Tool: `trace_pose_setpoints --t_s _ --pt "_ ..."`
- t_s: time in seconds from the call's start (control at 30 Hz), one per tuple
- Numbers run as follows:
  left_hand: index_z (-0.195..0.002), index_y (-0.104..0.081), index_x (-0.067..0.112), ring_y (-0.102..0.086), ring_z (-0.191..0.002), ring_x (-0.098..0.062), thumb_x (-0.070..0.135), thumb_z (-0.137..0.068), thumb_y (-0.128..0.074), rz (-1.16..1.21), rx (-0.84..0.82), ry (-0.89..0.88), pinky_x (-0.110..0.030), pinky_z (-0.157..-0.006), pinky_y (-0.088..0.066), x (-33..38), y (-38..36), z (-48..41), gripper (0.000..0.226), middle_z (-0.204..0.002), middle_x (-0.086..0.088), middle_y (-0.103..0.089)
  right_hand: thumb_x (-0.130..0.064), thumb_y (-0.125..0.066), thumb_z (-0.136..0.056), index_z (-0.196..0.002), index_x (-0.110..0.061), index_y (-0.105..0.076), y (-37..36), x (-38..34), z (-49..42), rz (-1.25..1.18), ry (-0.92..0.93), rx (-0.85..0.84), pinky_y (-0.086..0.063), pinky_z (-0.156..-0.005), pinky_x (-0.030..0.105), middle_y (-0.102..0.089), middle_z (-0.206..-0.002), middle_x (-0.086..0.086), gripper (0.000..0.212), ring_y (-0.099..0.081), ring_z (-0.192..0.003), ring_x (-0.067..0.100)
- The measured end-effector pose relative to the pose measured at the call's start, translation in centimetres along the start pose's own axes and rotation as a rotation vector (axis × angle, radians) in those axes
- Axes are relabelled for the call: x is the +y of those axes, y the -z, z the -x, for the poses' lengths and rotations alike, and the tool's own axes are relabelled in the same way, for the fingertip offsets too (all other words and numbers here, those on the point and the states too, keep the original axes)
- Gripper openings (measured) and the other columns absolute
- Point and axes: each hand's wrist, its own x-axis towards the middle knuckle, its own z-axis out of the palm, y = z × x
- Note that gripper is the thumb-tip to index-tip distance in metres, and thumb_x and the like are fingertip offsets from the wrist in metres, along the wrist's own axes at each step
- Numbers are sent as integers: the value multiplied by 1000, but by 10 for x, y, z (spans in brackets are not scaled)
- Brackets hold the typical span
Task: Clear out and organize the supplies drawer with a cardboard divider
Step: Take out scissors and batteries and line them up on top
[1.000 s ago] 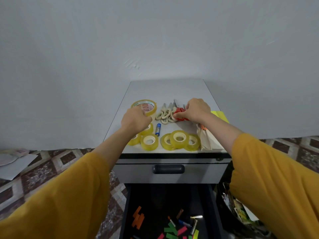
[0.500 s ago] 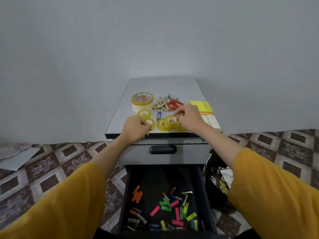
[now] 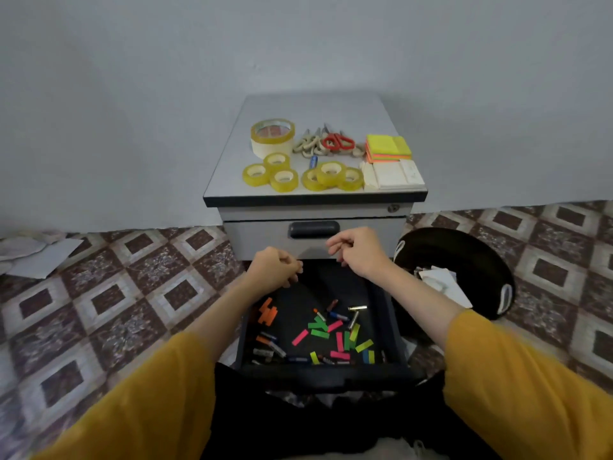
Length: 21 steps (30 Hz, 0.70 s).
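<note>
Both hands hang over the back of the open drawer [image 3: 386,322], just below the shut top drawer's dark handle [image 3: 313,229]. The left hand [image 3: 273,267] has its fingers loosely curled under, and no item shows in them. The right hand [image 3: 360,252] is beside it, fingers also loosely bent, thumb near the forefinger, nothing visible between them. Down in the drawer, coloured strips [image 3: 320,333] and small batteries [image 3: 357,308] lie scattered toward its front. On the worktop [image 3: 315,107], a big tape roll [image 3: 272,136] sits at the left, scissors [image 3: 338,141] in the middle and sticky notes [image 3: 388,147] at the right edge. Small yellow tape rolls [image 3: 284,180] and white pads [image 3: 393,175] line the front edge. A black bin [image 3: 464,257] stands on the floor right of the cabinet.
</note>
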Motion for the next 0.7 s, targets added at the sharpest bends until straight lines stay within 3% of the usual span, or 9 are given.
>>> trace_pose_setpoints --t_s 0.23,0.33,0.4,0.47,0.53,0.57,0.7 --pt "-64 -62 15 -53 -46 -5 13 -91 -55 -45 -137 159 -17 -55 -47 -68 -39 -1 28 -61 1 -61 10 -37 -93 -108 6 -65 -41 70 15 41 -127 -71 -43 -50 5 -67 -97 20 32 -54 -64 4" --pt "-71 -65 8 -56 -52 -7 12 -91 -56 -20 -169 245 -24 -65 -51 -92 -53 -5 23 -64 -1 -62 8 -38 -94 -111 3 -65 -53 98 17 66 -182 -99 -46 -60 8 -67 -102 18 32 -58 -73 7" --pt "-71 -66 9 -57 -52 2 12 -90 -57 -35 -186 267 -24 -72 -52 -104 -59 -10 21 -74 -2 -65 8 -39 -93 -113 2 -65 -60 115 15 98 -204 -108 -46 -68 10 -68 -104 17 33 -60 -83 11" --pt "-79 -70 7 -62 -78 3 12 -89 -60 -111 -227 262 -23 -89 -48 -113 -63 -15 15 -94 -7 -67 5 -39 -94 -117 0 -63 -65 131 13 141 -221 -122 -47 -72 16 -66 -107 18 33 -61 -91 19" --pt "-94 -71 5 -53 -118 -17 14 -88 -61 -205 -279 260 -24 -98 -39 -121 -64 -20 15 -119 -12 -63 -1 -41 -96 -117 1 -62 -69 144 9 213 -243 -147 -48 -73 28 -64 -109 19 30 -62 -95 29" --pt "-99 -70 4 -46 -126 -21 14 -88 -60 -252 -302 246 -24 -101 -36 -125 -65 -25 18 -126 -13 -59 -4 -41 -97 -115 2 -63 -70 151 6 254 -254 -164 -45 -72 29 -64 -109 19 29 -62 -95 31" --pt "-102 -71 8 -50 -121 -21 14 -90 -57 -406 -369 186 -27 -101 -38 -136 -66 -36 19 -119 -8 -63 -7 -52 -93 -108 -1 -66 -76 173 -3 375 -267 -222 -38 -68 22 -67 -104 16 22 -56 -82 17"
